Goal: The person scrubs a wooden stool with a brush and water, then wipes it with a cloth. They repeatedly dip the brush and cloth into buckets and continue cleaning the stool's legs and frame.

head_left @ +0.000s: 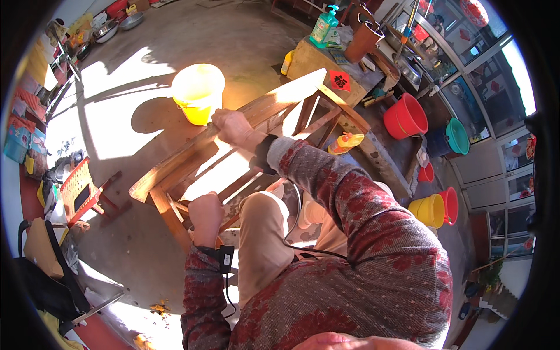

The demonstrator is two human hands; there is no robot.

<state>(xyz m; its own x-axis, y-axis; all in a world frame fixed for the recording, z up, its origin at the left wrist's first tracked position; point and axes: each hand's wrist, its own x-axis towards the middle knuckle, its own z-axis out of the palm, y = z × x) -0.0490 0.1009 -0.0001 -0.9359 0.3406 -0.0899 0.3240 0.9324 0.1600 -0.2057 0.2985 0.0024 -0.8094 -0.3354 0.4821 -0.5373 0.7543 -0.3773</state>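
1. A concrete floor (116, 245) is seen underfoot, lit in patches by sun and crossed by shadow.
2. A long wooden bench (192, 154) is found at the centre of the view, directly ahead of the person's knees, its top plank running from lower left to upper right with legs and rungs visible beneath.
3. A yellow bucket (198, 92) is stood on the floor just beyond the bench, in full sun.
4. A red tub (405, 116) and a teal tub (458, 136) are placed to the right, near a cluttered low table (315, 61).
5. The right hand (232, 126) is closed over the far edge of the bench top, fingers wrapped around the plank.
6. The left hand (205, 214) is clenched in a fist around a lower part of the bench frame near its leg; a black strap is worn at that wrist.
7. A yellow bottle (345, 143) is lying under the right end of the bench.
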